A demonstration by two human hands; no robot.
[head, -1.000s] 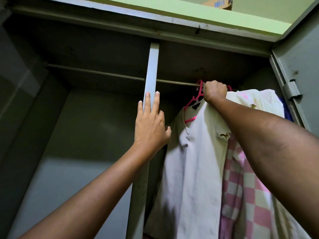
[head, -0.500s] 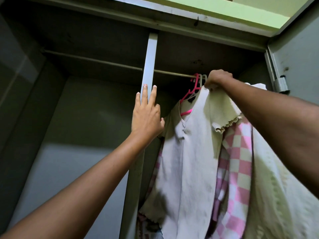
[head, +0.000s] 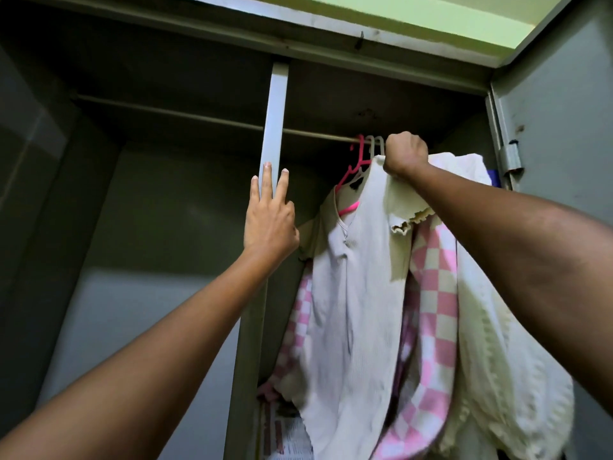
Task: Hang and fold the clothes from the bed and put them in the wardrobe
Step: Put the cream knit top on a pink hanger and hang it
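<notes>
A: Where does the hanging stand?

B: The right hand (head: 405,153) is a closed fist at the thin metal rail (head: 212,120) of the grey steel wardrobe (head: 550,134), on the right end. It seems to grip the top of a hanger, though the hook itself is hidden by the fist, so I cannot say whether it sits on the rail yet. Just left of the fist, a pink plastic hanger (head: 356,162) and a white plastic hanger (head: 374,144) are hooked over the rail.

A: And the clothes?

B: A pale ribbed top with a frilled sleeve (head: 351,293) hangs nearest the centre post; a pink-and-cream checked garment (head: 434,293) lies behind it, and a cream knitted garment (head: 497,343) is on the far right, by the door hinge (head: 510,159).

A: The other hand?

B: The left hand (head: 270,220) is open, fingers straight against the upright grey centre post (head: 273,121), apparently for balance.

A: How to finish well?

B: I'd feel for the hook dropping fully over the rail before letting go, then slide the hangers left a little, since they look crowded against the right wall. Smooth the ribbed top's shoulder so it sits square.
</notes>
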